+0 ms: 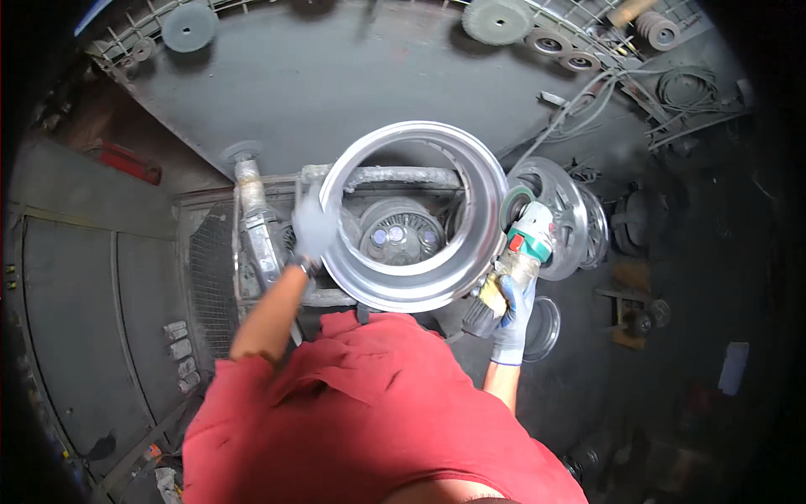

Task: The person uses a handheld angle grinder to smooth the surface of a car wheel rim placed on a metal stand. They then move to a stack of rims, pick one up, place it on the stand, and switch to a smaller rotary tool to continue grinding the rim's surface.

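A shiny metal wheel rim barrel (483,189), open through its middle, sits over a metal frame (403,175) in front of me. My left hand (314,228), in a pale glove, is at the barrel's left edge; motion smears its fingers. My right hand (514,317), in a white and blue glove, is wrapped round the body of an angle grinder (529,244). The grinder has a grey and green head, and its disc (515,204) is close to the barrel's right side. Whether the disc touches the metal cannot be seen.
Spoked alloy wheels (558,214) stand right of the barrel, with a metal ring (543,329) below them. Another power tool (256,218) lies at the left. Grinding discs (497,21) hang along the back rack, and a coiled cable (686,86) is at the far right.
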The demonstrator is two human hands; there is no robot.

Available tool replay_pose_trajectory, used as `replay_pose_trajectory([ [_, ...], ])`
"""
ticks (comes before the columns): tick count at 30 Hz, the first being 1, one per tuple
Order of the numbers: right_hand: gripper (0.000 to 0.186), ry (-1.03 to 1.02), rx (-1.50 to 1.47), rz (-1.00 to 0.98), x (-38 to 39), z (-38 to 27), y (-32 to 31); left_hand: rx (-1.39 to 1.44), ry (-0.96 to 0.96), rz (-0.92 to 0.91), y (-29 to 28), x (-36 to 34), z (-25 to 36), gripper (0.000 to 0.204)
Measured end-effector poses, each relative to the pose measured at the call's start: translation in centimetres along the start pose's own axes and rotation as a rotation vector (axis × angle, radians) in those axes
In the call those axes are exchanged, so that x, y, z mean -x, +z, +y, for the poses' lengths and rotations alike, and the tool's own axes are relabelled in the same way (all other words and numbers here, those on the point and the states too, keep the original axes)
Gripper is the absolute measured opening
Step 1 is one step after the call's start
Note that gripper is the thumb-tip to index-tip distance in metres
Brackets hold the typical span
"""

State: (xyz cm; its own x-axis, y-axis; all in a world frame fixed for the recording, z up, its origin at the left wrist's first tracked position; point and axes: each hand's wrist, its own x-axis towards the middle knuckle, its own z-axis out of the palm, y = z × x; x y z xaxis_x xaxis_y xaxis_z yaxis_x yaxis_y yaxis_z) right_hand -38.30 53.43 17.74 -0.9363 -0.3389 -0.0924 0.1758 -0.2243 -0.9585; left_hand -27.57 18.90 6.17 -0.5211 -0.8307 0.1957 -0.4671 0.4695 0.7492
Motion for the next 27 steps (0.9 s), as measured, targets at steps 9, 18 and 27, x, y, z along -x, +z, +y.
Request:
replay_pose_trajectory([
  [9, 0.087, 0.056, 0.328, -0.375, -4.9, 1.2, 9.2, 0.247, -0.031, 0.011, -5.1, 8.1, 0.9, 0.036],
  [18, 0.099, -0.194, 0.773, -0.867, -6.2, 4.8, 16.3, 1.726, -0.609, -0.553, -0.2, 7.0, 5.2, 0.066],
  [27, 0.099, -0.028, 0.612, -0.422, -10.1, 1.6, 12.7, 1.517, -0.386, -0.839, 5.3, -1.2, 12.3, 0.040],
])
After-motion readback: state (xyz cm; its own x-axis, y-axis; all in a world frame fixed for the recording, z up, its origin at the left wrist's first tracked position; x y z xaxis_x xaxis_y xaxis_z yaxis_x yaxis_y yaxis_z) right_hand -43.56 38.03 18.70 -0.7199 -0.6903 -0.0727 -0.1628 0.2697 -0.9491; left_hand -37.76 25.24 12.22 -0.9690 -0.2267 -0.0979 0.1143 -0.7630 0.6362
